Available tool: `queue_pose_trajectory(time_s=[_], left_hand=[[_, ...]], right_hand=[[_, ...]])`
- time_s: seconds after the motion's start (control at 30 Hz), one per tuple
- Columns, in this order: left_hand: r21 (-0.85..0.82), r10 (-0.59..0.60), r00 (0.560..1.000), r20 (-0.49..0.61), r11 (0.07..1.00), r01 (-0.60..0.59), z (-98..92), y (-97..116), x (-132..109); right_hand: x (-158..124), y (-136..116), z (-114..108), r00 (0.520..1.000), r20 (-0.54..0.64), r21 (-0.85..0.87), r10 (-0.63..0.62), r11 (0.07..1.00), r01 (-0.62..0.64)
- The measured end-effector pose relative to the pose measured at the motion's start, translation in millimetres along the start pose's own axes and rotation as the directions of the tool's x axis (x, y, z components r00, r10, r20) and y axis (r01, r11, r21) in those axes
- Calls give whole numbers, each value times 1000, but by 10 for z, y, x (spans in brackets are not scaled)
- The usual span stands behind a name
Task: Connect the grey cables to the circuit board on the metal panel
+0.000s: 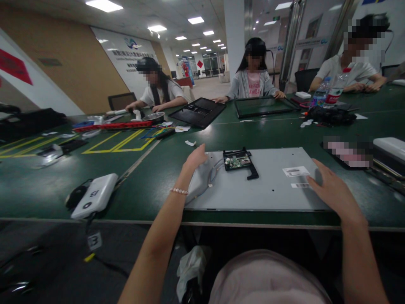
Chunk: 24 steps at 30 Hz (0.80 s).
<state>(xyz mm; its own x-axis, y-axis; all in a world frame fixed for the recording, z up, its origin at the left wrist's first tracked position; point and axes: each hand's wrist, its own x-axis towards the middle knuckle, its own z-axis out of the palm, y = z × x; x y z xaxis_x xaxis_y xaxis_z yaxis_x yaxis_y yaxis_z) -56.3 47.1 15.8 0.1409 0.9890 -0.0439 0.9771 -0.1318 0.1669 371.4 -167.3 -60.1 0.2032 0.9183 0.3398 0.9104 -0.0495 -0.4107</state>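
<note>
Lying flat near the front edge of the green worktable (pixel 152 177): one grey metal display back panel (pixel 268 190), face-down side not visible, long edge toward the person. Mounted at its far middle: a small green circuit board (pixel 236 161) in a black bracket (pixel 252 172), with thin wires (pixel 214 168) running off to the left. Two white labels (pixel 295 171) sit toward the right. Left hand (pixel 195 157), beaded bracelet (pixel 179 191) at the wrist, rests on the panel's far left corner, fingers loosely curved and gripping nothing. Right hand (pixel 332 192) lies spread on the right end just beside the labels, fingers open and flat. One hand at each end probably steadies the sheet so that it does not slide on the smooth mat. Left of the panel, well apart: a white boxy device (pixel 95 195) with a black cord. Farther back: yellow floor-style tape marks (pixel 123 141), a black rear cover (pixel 198 112), a dark framed screen (pixel 265 105) under a co-worker's hands, and water bottles (pixel 332 90) by another seated person.
</note>
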Motion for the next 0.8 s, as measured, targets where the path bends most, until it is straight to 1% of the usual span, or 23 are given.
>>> queue_pose_trajectory(time_s=[0.1,0.2,0.37,0.6,0.7,0.77,0.8], left_hand=[[13,-4,999,52,1000,3,33,8,9],[54,-34,995,97,998,29,34,30,-8],[77,-54,996,66,996,49,-15,62,-32],[74,-71,994,80,995,65,-17,65,-70],[75,-62,998,28,995,60,12,109,-98],[57,-7,999,-35,998,9,22,157,-113],[33,46,997,-59,998,-44,21,187,-123]], right_hand=[[-1,19,12,1000,5,-1,-1,1000,1],[-2,23,14,1000,2,-12,10,1000,-10],[5,41,31,1000,8,-17,-10,1000,10],[-5,29,27,1000,5,-31,-19,999,20],[-13,14,18,1000,11,-35,-22,999,22],[-13,20,24,1000,17,-36,-21,999,21],[-12,27,29,1000,19,-37,-19,999,19]])
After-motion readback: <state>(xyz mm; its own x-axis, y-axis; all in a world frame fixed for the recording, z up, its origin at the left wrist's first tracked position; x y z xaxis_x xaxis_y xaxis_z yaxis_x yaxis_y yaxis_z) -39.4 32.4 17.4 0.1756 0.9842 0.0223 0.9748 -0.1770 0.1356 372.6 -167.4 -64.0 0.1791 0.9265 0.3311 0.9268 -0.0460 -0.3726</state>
